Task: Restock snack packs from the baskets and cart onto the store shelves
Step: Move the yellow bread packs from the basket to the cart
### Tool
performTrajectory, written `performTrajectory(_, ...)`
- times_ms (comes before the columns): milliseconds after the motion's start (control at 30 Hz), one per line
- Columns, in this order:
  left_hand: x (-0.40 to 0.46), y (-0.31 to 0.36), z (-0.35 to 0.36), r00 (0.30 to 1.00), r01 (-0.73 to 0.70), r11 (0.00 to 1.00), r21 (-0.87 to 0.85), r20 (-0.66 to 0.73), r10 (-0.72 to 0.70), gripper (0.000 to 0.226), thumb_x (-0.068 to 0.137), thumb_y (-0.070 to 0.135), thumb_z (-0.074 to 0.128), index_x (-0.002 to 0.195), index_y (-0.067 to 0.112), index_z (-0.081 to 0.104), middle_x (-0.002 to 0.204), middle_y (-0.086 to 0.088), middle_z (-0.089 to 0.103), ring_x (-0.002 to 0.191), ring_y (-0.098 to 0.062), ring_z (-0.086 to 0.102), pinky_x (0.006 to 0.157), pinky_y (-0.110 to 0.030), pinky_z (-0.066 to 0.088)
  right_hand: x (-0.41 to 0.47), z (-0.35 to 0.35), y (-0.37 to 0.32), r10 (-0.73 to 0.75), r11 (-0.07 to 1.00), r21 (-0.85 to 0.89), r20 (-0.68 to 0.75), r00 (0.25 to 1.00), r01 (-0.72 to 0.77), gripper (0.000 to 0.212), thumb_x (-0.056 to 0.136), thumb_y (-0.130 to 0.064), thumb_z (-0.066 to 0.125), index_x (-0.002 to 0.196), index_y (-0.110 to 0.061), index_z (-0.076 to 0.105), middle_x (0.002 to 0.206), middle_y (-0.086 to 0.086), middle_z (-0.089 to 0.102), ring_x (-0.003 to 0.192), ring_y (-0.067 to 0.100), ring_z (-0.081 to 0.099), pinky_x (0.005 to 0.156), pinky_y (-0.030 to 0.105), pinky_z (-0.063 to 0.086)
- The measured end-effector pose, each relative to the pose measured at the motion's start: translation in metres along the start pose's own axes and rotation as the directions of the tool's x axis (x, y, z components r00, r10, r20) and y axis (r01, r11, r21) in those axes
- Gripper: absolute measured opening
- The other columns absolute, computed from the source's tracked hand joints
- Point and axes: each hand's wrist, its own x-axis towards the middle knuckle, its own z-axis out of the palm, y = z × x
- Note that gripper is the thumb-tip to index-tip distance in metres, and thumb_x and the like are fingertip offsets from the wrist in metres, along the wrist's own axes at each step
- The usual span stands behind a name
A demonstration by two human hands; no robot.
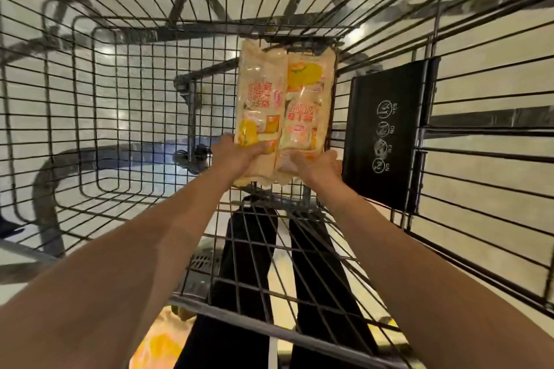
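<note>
I look straight down into a black wire shopping cart (126, 105). Two cream and yellow snack packs lie side by side deep in the cart near its right side. My left hand (236, 156) grips the near end of the left snack pack (259, 99), thumb over its top. My right hand (322, 166) holds the near end of the right snack pack (310, 99). Both forearms reach down from the bottom corners of the view.
A black plastic child-seat flap (386, 135) with white warning icons hangs on the cart's right side. The pale tiled floor (144, 129) shows through the wire. Another yellow snack pack (159, 344) lies outside the cart at the bottom left, beside my dark trouser legs (248, 249).
</note>
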Motion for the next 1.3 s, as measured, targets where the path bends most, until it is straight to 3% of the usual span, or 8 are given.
performTrajectory(267,-0.002,-0.01,0.011,0.998,0.025,1.0,-0.012,-0.05,-0.025,0.102,0.049,0.068,0.09,0.128,0.02,0.048,0.121,-0.001,0.064,0.111,-0.024,0.064,0.098,-0.049,0.055,-0.004,-0.005,0.006,-0.07,0.988,0.137,0.023,0.997,0.066,0.055,0.086,-0.047,0.077,0.121,-0.017,0.047,0.118,-0.001,0.061,0.108,0.019,0.06,0.082,0.034,0.05)
performTrajectory(400,-0.01,-0.009,0.012,0.998,0.028,0.999,0.027,-0.063,-0.026,0.095,0.057,0.065,0.09,0.126,0.02,0.043,0.118,0.0,0.063,0.112,-0.025,0.061,0.098,-0.049,0.053,-0.005,0.002,0.002,-0.177,0.978,0.105,-0.009,0.984,0.177,0.017,0.09,-0.041,0.076,0.095,-0.034,0.06,0.098,-0.011,0.067,0.1,0.016,0.066,0.08,0.035,0.056)
performTrajectory(533,-0.013,-0.009,0.014,1.0,0.014,0.999,-0.044,-0.019,-0.015,0.085,0.069,0.043,0.093,0.128,0.016,0.037,0.114,0.0,0.06,0.096,-0.017,0.063,0.091,-0.043,0.056,-0.009,0.001,-0.005,-0.177,0.973,0.146,-0.038,0.983,0.181,0.02,0.087,-0.039,0.081,0.093,-0.032,0.063,0.095,-0.007,0.071,0.096,0.019,0.07,0.083,0.039,0.06)
performTrajectory(733,-0.03,-0.007,0.006,0.999,-0.001,0.996,-0.088,-0.051,-0.004,0.087,0.076,0.042,0.088,0.132,0.018,0.025,0.122,0.0,0.06,0.106,-0.022,0.063,0.098,-0.04,0.051,-0.024,-0.007,-0.005,-0.162,0.975,0.139,-0.07,0.984,0.171,0.022,0.085,-0.04,0.082,0.086,-0.03,0.063,0.095,-0.006,0.074,0.09,0.018,0.072,0.081,0.041,0.062)
performTrajectory(867,-0.049,0.008,-0.01,0.998,0.056,0.989,-0.139,0.0,-0.057,0.087,0.064,0.057,0.084,0.135,0.016,0.053,0.119,-0.002,0.07,0.1,-0.019,0.069,0.089,-0.036,0.057,-0.045,-0.022,-0.012,-0.107,0.96,0.25,-0.078,0.991,0.123,0.033,0.083,-0.04,0.085,0.076,-0.025,0.056,0.093,-0.004,0.074,0.084,0.018,0.073,0.076,0.038,0.062)
performTrajectory(1067,-0.106,0.03,-0.033,0.994,0.109,0.961,-0.256,0.059,-0.097,0.064,0.076,0.054,0.081,0.125,0.016,0.065,0.111,-0.006,0.074,0.096,-0.025,0.072,0.086,-0.04,0.059,-0.099,-0.068,-0.026,-0.053,0.865,0.502,0.107,0.993,-0.008,0.042,0.089,-0.025,0.08,0.114,-0.001,0.058,0.109,0.01,0.071,0.089,0.025,0.073,0.05,0.03,0.06)
performTrajectory(1200,-0.158,0.043,-0.045,0.991,0.131,0.951,-0.281,0.072,-0.115,0.072,0.077,0.059,0.079,0.126,0.01,0.061,0.109,-0.009,0.071,0.094,-0.027,0.071,0.079,-0.038,0.059,-0.126,-0.099,-0.02,-0.147,0.915,0.394,0.127,0.981,0.086,0.04,0.087,-0.041,0.081,0.095,-0.012,0.056,0.11,0.011,0.072,0.093,0.024,0.074,0.072,0.044,0.065)
performTrajectory(1300,-0.201,0.057,-0.056,0.998,0.064,0.957,-0.283,0.036,-0.056,0.072,0.076,0.06,0.079,0.125,0.011,0.058,0.109,-0.005,0.069,0.098,-0.025,0.069,0.09,-0.04,0.057,-0.151,-0.117,-0.017,-0.241,0.924,0.323,0.08,0.967,0.204,0.044,0.086,-0.044,0.081,0.096,-0.015,0.049,0.103,0.009,0.069,0.079,0.018,0.068,0.061,0.033,0.058)
